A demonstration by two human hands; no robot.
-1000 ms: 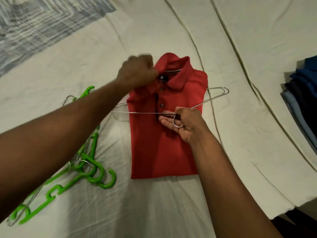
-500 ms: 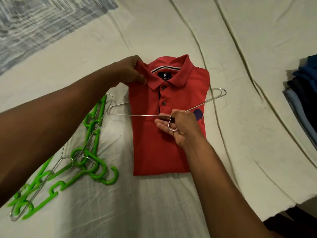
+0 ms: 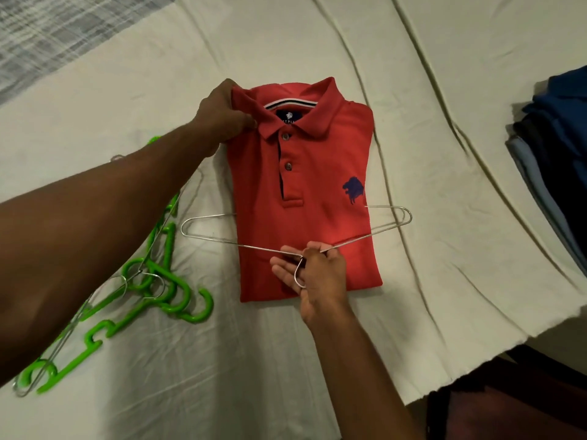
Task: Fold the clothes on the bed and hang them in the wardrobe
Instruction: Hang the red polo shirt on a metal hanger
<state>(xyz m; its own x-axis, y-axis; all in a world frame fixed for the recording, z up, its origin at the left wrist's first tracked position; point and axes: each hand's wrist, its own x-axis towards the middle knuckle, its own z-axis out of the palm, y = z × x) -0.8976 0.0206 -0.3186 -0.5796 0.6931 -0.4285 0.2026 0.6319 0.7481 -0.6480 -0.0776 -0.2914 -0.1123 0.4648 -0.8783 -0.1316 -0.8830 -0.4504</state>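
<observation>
Shirt: a red polo shirt (image 3: 305, 198), folded, lies flat on the bed (image 3: 413, 122), collar toward 12 o'clock.
Wire hanger: the wire hanger (image 3: 374, 231) lies across the shirt's lower half, hook toward 6 o'clock.
Right hand: the right hand (image 3: 317, 274) pinches the hanger's neck, other fingers loosely extended.
Left hand: the left hand (image 3: 222, 117) grips the collar at 10 o'clock.
Green hangers: green hangers (image 3: 158, 287) lie at 8 o'clock.
Folded clothes: a stack of folded clothes (image 3: 559, 160) sits at 3 o'clock.

Bedroom in a home: bed under a creased cream sheet (image 3: 317, 42); folded clothes stack (image 3: 559, 160) at three o'clock; green plastic hangers (image 3: 165, 290) at eight o'clock.
</observation>
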